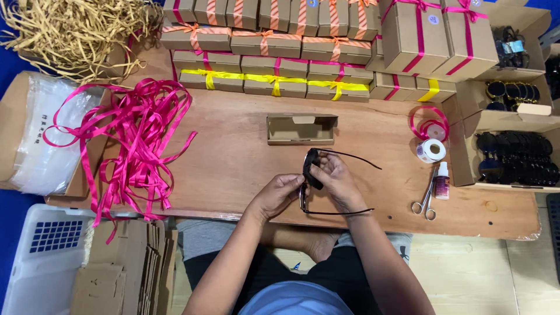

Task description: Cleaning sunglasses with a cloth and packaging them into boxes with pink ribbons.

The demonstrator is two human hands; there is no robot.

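Both my hands grip the black sunglasses (312,169), temples pointing right; the open box (301,129) lies straight ahead on the tabletop (233,157).

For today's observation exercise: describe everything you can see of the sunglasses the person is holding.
The sunglasses are black, with dark lenses and thin arms, both unfolded and pointing right. They look like plastic. They are held on edge above the wooden table, in front of an open cardboard box. The left hand grips the lower part, the right hand the upper, partly hiding the frame.

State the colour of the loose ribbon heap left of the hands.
Bright pink ribbon heap; head view.
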